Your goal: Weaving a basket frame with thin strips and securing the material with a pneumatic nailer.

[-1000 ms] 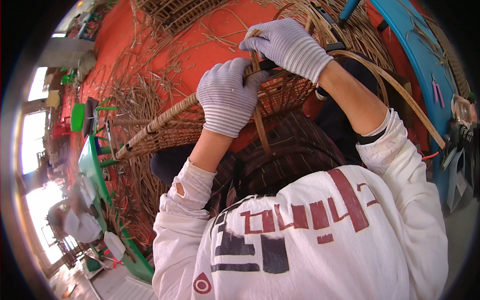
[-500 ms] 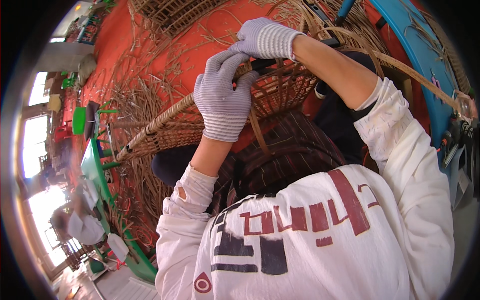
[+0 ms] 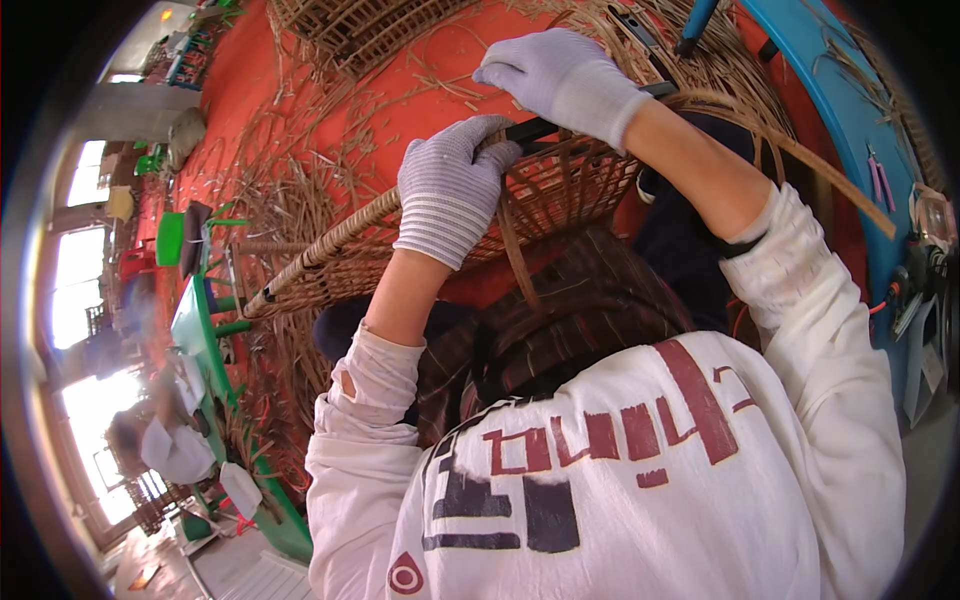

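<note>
A woven wicker panel or basket [image 3: 570, 190] with a wrapped cane rim [image 3: 335, 240] lies across my lap. My left hand [image 3: 450, 190], in a grey-and-white striped knit glove, is closed around its rim. The fingers curl over the far side, next to a black bar [image 3: 532, 130] on the rim. A loose flat strip [image 3: 517, 255] hangs below this hand over my dark striped apron. Just above and to the right, my right hand [image 3: 560, 80], gloved too, is raised off the rim with its fingers pinched together. Whatever is in that pinch is too small to make out.
Cut cane strips [image 3: 290, 180] litter the red floor [image 3: 400, 95]. Another wicker basket [image 3: 350, 30] stands at the top. A long curved strip [image 3: 820, 165] passes beyond my right forearm toward a blue table [image 3: 825, 90]. Green furniture [image 3: 205, 330] stands at left.
My right hand has drawn away from my left hand and turned, its fingers now apart from the rim. The long strip at right has shifted. My left hand keeps its hold.
</note>
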`<state>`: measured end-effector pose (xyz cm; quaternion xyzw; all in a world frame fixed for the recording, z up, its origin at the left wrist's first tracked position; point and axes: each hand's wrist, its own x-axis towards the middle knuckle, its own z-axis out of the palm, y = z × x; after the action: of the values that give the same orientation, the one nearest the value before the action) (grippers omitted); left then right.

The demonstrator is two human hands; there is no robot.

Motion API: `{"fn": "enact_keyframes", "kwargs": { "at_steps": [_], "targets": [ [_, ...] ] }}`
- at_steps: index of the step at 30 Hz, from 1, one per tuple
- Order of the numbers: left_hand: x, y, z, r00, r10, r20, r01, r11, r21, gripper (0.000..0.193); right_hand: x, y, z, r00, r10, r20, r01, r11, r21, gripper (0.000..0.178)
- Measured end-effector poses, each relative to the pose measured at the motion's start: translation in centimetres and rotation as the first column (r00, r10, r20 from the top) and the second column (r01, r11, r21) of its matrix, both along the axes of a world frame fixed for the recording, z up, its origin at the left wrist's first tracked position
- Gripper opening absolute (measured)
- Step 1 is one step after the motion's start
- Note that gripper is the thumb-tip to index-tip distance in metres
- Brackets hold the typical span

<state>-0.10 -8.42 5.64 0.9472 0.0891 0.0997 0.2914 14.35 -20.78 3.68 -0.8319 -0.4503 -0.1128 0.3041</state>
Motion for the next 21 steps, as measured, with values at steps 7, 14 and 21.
{"fn": "enact_keyframes", "kwargs": {
  "at_steps": [7, 14, 21],
  "targets": [
    [0.0, 0.8, 0.0, 0.997, -0.073, 0.02, 0.068, 0.98, 0.186, 0.024, -5.6, -7.8, 1.4, 0.959, 0.17, 0.226, -0.191, 0.979, 0.075, 0.008],
    [0.0, 0.7, -0.2, 0.985, -0.141, 0.095, 0.122, 0.976, 0.18, 0.023, -9.6, -6.6, -2.2, 0.995, -0.101, -0.019, 0.103, 0.99, 0.096, 0.02],
    [0.2, 0.8, -0.5, 0.977, -0.166, 0.131, 0.143, 0.975, 0.172, 0.023, -8.4, -4.2, -2.8, 0.282, 0.233, -0.931, 0.205, 0.933, 0.295, 0.03]
  ]
}}
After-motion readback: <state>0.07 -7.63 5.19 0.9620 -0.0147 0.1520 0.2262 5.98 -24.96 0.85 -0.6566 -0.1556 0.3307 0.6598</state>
